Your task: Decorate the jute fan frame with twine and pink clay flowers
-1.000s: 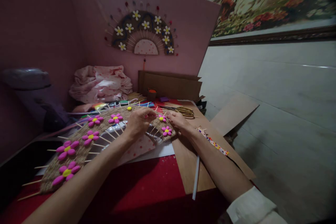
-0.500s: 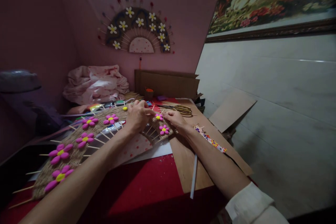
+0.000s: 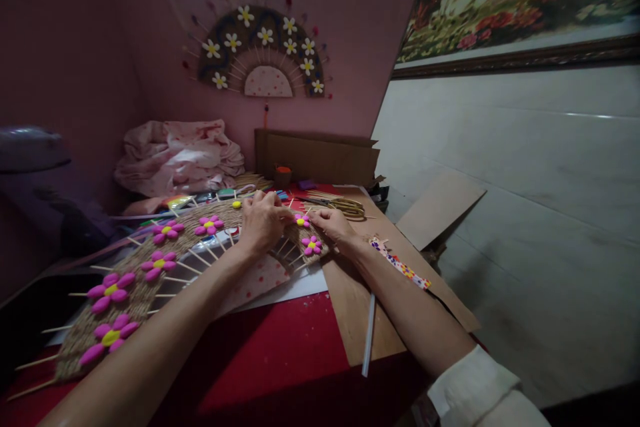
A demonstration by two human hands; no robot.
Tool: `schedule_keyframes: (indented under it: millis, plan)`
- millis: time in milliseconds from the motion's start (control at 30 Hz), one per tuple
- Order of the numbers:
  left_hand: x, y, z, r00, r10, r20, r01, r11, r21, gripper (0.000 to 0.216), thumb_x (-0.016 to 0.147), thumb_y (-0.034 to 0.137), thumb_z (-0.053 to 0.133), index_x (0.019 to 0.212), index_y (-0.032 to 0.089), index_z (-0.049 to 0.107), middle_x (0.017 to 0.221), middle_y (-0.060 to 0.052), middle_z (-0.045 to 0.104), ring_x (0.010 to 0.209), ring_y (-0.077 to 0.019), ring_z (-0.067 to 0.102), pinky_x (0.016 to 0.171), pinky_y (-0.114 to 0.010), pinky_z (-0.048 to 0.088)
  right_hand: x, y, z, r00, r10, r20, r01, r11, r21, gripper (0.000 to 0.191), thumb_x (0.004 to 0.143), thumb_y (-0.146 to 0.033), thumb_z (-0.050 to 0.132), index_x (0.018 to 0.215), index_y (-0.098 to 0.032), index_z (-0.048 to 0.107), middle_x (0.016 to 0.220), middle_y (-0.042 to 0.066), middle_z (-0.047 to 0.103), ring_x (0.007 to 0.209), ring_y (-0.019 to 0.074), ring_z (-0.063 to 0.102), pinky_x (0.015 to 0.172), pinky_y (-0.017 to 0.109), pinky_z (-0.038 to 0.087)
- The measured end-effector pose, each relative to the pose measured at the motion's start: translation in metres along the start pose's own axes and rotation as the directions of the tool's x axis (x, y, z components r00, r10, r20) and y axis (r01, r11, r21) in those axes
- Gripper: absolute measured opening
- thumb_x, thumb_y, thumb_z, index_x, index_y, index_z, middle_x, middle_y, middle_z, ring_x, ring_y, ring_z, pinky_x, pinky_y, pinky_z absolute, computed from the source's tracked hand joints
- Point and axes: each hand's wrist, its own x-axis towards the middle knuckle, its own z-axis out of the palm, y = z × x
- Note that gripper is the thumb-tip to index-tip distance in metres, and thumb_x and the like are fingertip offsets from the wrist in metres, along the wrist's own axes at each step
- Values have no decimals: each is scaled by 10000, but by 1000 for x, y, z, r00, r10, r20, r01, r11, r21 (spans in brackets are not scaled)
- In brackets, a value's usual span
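Through the head camera I see a twine-covered arch (image 3: 139, 297) set with pink flowers, lying across the red-topped desk (image 3: 280, 340). My left hand (image 3: 265, 221) bends over the band while my right hand (image 3: 334, 227) sits at its outer edge, framing one small pink flower (image 3: 301, 221) between them — presumably so the band is steadied from both sides. The left grip is curled, fingertips down near that flower; the wrist and knuckles hide any gap, so I can't tell what it holds. The right grip has thumb and forefinger drawn close beside a thin stick (image 3: 309, 210); whether they pinch anything, I can't tell. A brown board (image 3: 343, 320) lies under my right forearm, perhaps to protect the desk, with a translucent rod (image 3: 369, 337) resting on it. Gold-handled scissors (image 3: 350, 203) lie just beyond my right hand — handy there, I'd judge.
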Motion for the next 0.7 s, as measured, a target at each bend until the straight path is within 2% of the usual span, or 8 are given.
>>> schedule_keyframes:
  millis: [200,367,567,700]
  plan:
    - [-1,4,-1,998,59,-18,-58,998,30,113,760,337,642,726,315,748,851,-63,590,882,-251,430,772,-402,269,0,-1,1,1000,-12,-16,12,1000,-1,476,618,-599,652,559,-149,509,492,-54,414,448,50,293,438,218,186]
    - [0,2,-2,997,81,19,-82,996,24,166,791,301,595,738,331,750,831,-70,584,865,-253,419,767,-409,262,-2,-4,2,1000,-25,-13,25,1000,-10,452,634,-577,648,564,-147,526,507,-47,432,469,57,314,451,218,208]
    - [-9,3,-11,995,100,7,-100,991,92,285,804,150,518,863,321,739,863,-78,591,881,-262,437,730,-401,268,-4,-4,2,1000,-15,-17,16,1000,15,449,612,-586,657,589,-151,547,540,-31,487,491,74,361,458,217,242]
    - [-20,11,-17,986,162,22,-164,969,186,271,827,219,511,968,337,710,881,-96,580,881,-286,435,743,-432,274,-2,-2,2,999,-23,-26,22,1000,-2,456,614,-594,650,577,-152,543,529,-33,472,491,73,350,462,220,242]
